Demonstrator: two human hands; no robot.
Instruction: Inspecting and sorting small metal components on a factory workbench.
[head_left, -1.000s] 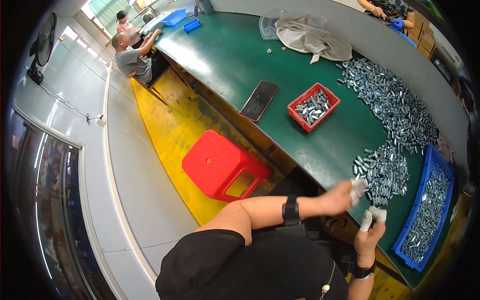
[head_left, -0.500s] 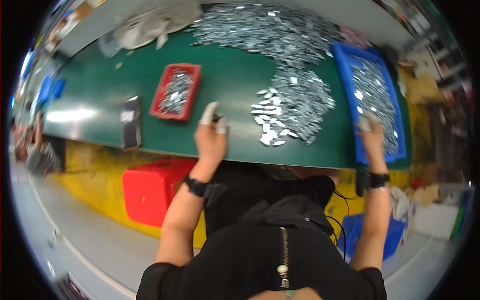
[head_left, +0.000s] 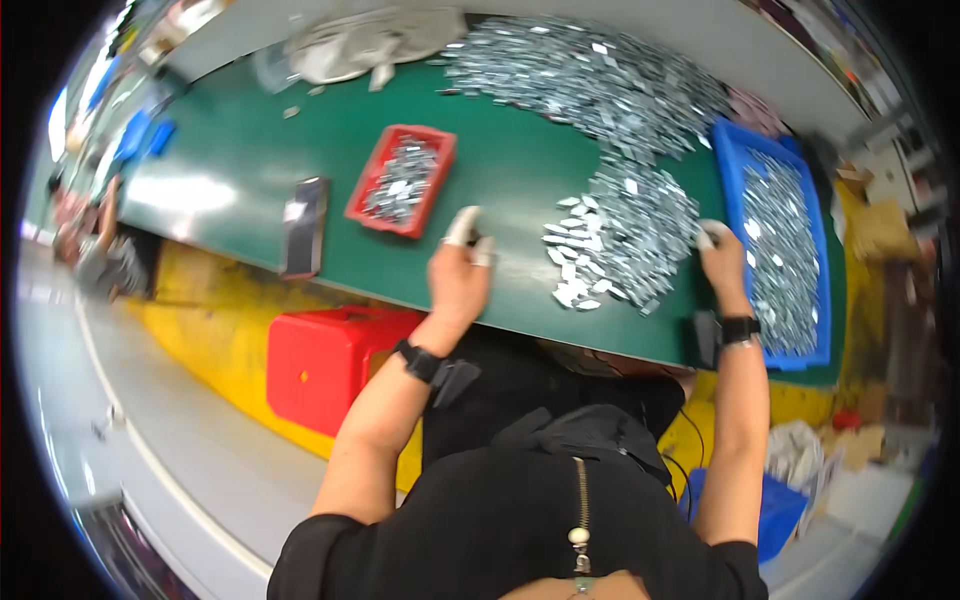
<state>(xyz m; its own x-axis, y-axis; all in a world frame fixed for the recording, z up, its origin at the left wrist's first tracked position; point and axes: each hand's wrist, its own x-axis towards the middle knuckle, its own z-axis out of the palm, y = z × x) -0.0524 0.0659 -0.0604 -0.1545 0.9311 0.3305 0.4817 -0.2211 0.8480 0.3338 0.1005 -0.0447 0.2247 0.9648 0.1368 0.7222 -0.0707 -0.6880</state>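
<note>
- The left hand (head_left: 458,278) rested on the green table (head_left: 240,170) near its front edge, with white covers on the fingertips (head_left: 462,226); the fingers were loosely curled, and whether they pinched a small part could not be told.
- It sat between the red tray (head_left: 402,181), which held small metal parts, and the small pile of metal pieces (head_left: 625,232), touching neither.
- The right hand (head_left: 722,262) reached to the right edge of that pile, just beside the blue bin (head_left: 735,150); its capped fingertips (head_left: 707,236) touched the pieces at the pile's rim, but whether they had closed on one was too small to tell.
- The blue bin lay at the table's right end and was filled with the same silvery pieces.
- A much larger heap of metal pieces (head_left: 590,75) spread across the far side of the table, above the small pile.
- A dark phone (head_left: 304,226) lay flat, left of the red tray and apart from it.
- A grey cloth (head_left: 370,45) sat at the far edge of the table.
- A red stool (head_left: 325,360) stood on the yellow floor (head_left: 200,300) under the table's front edge, left of the person.
- Each wrist wore a dark band.
- Another person (head_left: 100,255) sat at the far left, blurred.
</note>
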